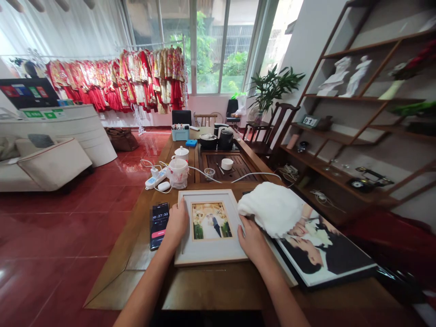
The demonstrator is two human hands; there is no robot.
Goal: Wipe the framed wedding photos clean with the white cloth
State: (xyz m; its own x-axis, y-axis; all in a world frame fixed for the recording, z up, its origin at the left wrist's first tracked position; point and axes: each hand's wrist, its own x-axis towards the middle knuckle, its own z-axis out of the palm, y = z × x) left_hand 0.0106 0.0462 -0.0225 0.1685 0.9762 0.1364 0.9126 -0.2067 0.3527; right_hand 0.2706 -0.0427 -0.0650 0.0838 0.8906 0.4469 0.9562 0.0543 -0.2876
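Observation:
A light-coloured picture frame (211, 254) with a small wedding photo (211, 220) in a wide pale mount lies before me on the wooden table. My left hand (177, 221) is closed on its left edge, thumb on top. At the opposite side, my right hand (251, 237) grips the right edge, its fingertips beside a fluffy white cloth (272, 209). That cloth rests partly over a large photo panel (327, 247) showing a couple. Left of my left hand lies a phone (159, 227) with a running timer on its screen.
Beyond the frame stand a patterned white cup (178, 173), a lidded cup (181, 153), a power strip (156, 178) with cables and a tea tray (243, 165) with a white bowl (227, 164). Dark shelving (357, 97) rises at right; a sofa (54, 159) is left.

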